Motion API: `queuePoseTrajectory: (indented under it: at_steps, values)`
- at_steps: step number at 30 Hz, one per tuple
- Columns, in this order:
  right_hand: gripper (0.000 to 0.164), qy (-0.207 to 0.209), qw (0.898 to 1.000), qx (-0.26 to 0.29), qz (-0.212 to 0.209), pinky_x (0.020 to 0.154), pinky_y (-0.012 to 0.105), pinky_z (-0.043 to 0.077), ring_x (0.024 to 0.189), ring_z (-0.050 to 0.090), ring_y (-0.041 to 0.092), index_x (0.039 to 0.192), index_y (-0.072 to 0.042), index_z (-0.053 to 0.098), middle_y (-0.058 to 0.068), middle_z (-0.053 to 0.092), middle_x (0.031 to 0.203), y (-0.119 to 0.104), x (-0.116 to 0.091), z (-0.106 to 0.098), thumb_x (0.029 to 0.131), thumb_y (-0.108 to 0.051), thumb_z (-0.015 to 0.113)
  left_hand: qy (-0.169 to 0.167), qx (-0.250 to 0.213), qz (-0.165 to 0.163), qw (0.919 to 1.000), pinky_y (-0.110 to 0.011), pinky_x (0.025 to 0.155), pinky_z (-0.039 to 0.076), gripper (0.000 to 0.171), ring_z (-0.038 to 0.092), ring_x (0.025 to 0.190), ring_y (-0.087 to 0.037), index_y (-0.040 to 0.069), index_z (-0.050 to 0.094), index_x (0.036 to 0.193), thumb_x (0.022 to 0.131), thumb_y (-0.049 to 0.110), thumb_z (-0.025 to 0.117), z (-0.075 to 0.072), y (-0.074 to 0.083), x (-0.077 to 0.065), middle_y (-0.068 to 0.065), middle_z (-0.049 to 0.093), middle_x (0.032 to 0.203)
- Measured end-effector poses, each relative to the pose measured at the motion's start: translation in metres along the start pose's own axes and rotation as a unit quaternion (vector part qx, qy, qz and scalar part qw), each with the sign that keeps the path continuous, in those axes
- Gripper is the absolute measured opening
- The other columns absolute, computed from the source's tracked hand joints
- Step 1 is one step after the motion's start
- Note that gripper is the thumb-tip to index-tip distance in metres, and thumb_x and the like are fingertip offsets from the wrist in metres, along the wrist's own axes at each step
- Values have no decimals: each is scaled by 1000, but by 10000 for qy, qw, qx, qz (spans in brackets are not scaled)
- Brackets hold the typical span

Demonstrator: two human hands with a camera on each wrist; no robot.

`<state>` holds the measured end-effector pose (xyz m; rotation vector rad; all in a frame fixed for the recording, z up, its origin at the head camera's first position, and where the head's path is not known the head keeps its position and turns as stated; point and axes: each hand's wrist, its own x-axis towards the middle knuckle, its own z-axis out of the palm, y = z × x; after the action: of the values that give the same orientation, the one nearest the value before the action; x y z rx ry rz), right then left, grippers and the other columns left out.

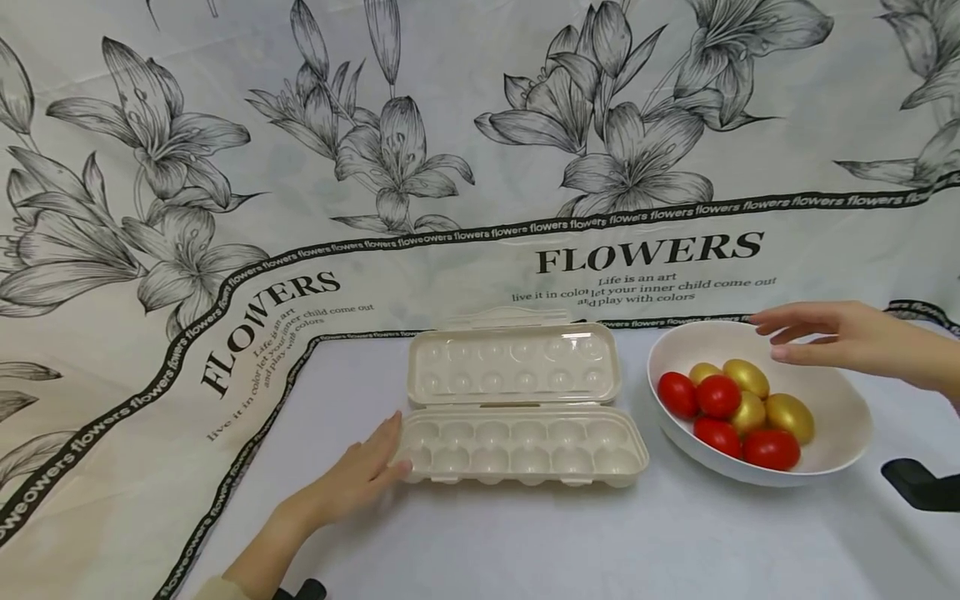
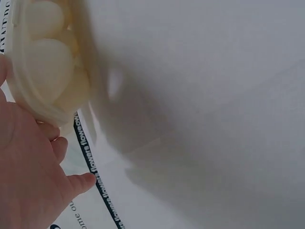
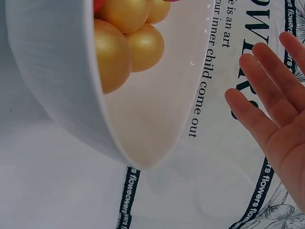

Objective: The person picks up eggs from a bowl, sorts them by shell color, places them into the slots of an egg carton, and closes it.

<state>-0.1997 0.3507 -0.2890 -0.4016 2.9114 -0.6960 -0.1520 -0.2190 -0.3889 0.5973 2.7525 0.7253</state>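
A cream plastic egg carton [image 1: 525, 443] lies with its lid [image 1: 514, 363] laid back, and its two rows of cups hold nothing. My left hand [image 1: 358, 477] touches the carton's left end with extended fingers; the left wrist view has the hand [image 2: 28, 157] against that end, thumb held apart. To the right stands a white bowl [image 1: 832, 417] of red eggs [image 1: 772, 450] and gold eggs [image 1: 790, 418]. Over the bowl's far right rim hovers my right hand [image 1: 840, 333], holding nothing. In the right wrist view that hand [image 3: 281, 119] has its fingers spread, apart from the bowl [image 3: 57, 71].
White cloth [image 1: 525, 542] covers the table. Behind it hangs a floral-printed fabric [image 1: 420, 283] with a black lettered border, which also runs along the left side. A black object [image 1: 918, 485] shows at the right edge, near the right forearm.
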Motion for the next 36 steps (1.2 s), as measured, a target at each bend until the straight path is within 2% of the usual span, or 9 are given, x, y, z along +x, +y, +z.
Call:
queuePoseTrajectory:
  at_steps: [7, 10, 14, 16, 20, 22, 27, 30, 36]
  values:
    - [51, -125, 9996, 21, -267, 69, 42, 48, 103, 54, 37, 129, -3, 53, 20, 59, 117, -1, 7, -1, 87, -30, 65, 41, -16, -167, 9999, -64, 104, 8, 78, 5, 141, -31, -1, -3, 147, 99, 43, 38, 3, -1, -3, -16, 1, 154]
    - [48, -215, 9991, 101, -339, 71, 40, 48, 102, 56, 25, 127, -7, 56, 17, 59, 119, 2, 11, -2, 87, -30, 66, 19, 26, -239, 9997, -64, 104, 6, 80, 5, 141, -32, -2, -3, 147, 98, 46, 39, 4, -1, -4, -17, 2, 154]
    - [43, -556, 9962, 448, -491, 73, 39, 49, 97, 57, 7, 126, -8, 56, 15, 57, 122, 8, 19, -1, 88, -26, 64, -42, 128, -282, 9995, -64, 104, 5, 82, 4, 141, -32, -1, -1, 147, 96, 49, 40, 4, -2, -7, -16, 2, 154]
    - [43, -776, 9930, 726, -523, 76, 43, 50, 97, 57, 2, 126, -7, 55, 14, 57, 122, 11, 23, 1, 88, -23, 63, -55, 156, -269, 9995, -64, 104, 4, 83, 4, 141, -32, -1, 0, 147, 96, 49, 41, 6, -3, -8, -16, 2, 154]
    - [45, -1189, 9838, 1217, -571, 81, 53, 47, 100, 57, 3, 128, -2, 52, 7, 58, 121, 16, 27, 6, 87, -19, 62, 5, 163, -220, 9996, -65, 104, 5, 83, 5, 141, -32, 0, 2, 148, 95, 50, 43, 10, -5, -9, -15, 4, 154]
    - [46, -1387, 9794, 1366, -540, 82, 51, 47, 100, 56, 2, 128, -2, 51, 5, 58, 121, 17, 28, 8, 87, -19, 63, 113, 174, -183, 9996, -66, 103, 6, 83, 6, 141, -34, 0, 4, 148, 94, 49, 44, 13, -6, -9, -16, 6, 154]
    - [47, -1898, 9650, 1744, -482, 81, 49, 48, 102, 56, 4, 127, -1, 52, 14, 55, 124, 17, 32, 11, 84, -17, 64, 363, 499, -127, 9980, -68, 102, 4, 83, 1, 140, -37, 5, 7, 150, 93, 51, 46, 20, -9, -12, -19, 7, 154]
    - [46, -2158, 9570, 1874, -500, 81, 44, 49, 102, 55, 5, 125, 0, 53, 14, 56, 123, 16, 35, 12, 83, -16, 64, 439, 614, -145, 9970, -68, 101, 2, 84, -3, 140, -37, 8, 5, 150, 92, 52, 46, 23, -10, -14, -19, 4, 154]
    - [42, -2399, 9502, 1891, -615, 79, 35, 49, 101, 56, 7, 122, -2, 57, 10, 60, 117, 15, 39, 17, 83, -14, 65, 329, 201, -453, 9982, -74, 95, 2, 83, -1, 136, -49, 16, 1, 151, 92, 54, 45, 25, -8, -16, -20, 4, 153]
